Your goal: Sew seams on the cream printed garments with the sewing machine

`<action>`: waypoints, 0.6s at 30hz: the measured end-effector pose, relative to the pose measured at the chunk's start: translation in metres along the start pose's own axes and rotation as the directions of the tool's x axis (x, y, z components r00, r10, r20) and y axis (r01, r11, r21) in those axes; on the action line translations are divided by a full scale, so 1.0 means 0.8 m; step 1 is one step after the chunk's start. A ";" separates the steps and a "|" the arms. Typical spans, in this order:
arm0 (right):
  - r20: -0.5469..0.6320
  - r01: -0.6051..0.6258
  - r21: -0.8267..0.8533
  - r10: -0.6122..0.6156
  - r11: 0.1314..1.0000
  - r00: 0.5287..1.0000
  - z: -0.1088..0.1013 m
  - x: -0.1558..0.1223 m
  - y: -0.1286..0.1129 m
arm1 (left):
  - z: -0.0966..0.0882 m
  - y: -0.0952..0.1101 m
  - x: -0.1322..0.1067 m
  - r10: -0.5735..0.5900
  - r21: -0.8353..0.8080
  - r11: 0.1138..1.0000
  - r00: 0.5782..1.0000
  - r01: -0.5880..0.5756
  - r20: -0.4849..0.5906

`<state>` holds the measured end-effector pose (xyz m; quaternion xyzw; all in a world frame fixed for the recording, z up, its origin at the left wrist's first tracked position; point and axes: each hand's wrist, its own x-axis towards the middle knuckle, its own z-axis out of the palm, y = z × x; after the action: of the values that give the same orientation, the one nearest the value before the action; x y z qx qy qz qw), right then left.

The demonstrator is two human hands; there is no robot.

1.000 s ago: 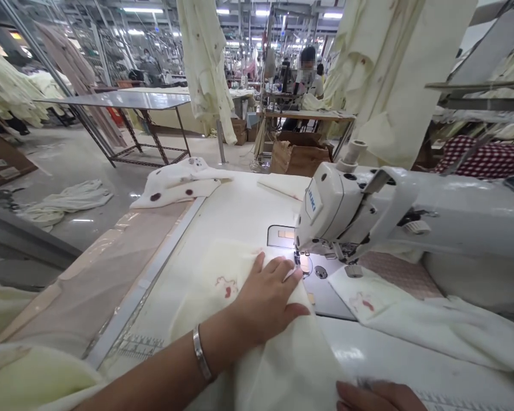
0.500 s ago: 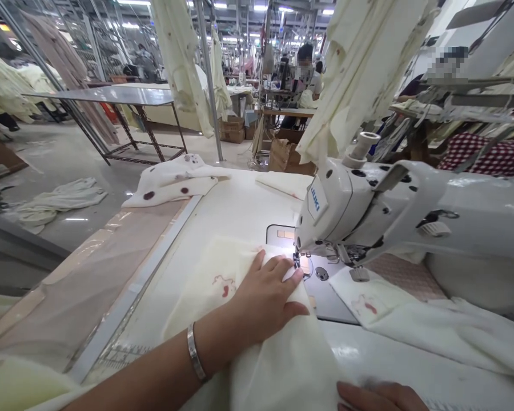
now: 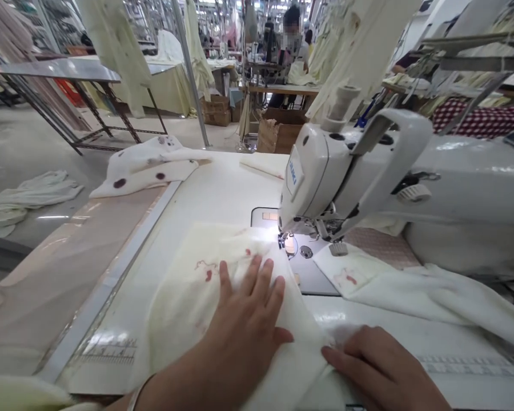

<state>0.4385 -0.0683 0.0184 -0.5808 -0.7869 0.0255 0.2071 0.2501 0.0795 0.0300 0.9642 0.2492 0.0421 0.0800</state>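
Note:
A pale cream fabric piece with reddish printed motifs lies on the white sewing table, its far edge at the presser foot of a white sewing machine. My left hand rests flat on this cloth with fingers spread, left of and nearer than the needle area. At the cloth's right edge, close to the front of the table, my right hand pinches the fabric between thumb and curled fingers. The machine's lamp lights the metal plate around the foot.
Another printed cream cloth lies right of the plate, under the machine arm. A spotted white cloth sits at the table's far left corner. Fabric hangs above the machine. A metal-topped table and cardboard box stand beyond; a person works farther back.
My left hand has drawn back from the presser foot toward me and now lies lower on the cloth. My right hand has come farther into view at the fabric's right edge. The view has shifted.

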 end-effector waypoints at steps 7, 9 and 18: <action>-0.059 0.146 -0.133 -0.155 0.980 0.986 -0.005 0.013 0.005 | 0.008 -0.015 -0.011 0.036 -0.051 0.998 0.999 -0.035 0.012; -0.068 0.271 -0.212 -0.291 0.939 0.954 -0.008 0.024 0.008 | 0.005 -0.029 -0.003 0.072 -0.081 0.994 0.997 -0.071 0.006; -0.011 0.351 -0.208 -0.361 0.913 0.932 0.009 0.092 0.032 | -0.013 -0.125 0.075 0.232 -0.081 0.970 0.973 -0.231 0.005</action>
<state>0.4416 0.0093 0.0261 -0.4463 -0.8726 -0.1071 0.1674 0.2539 0.1962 0.0256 0.9830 0.1325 0.0543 0.1147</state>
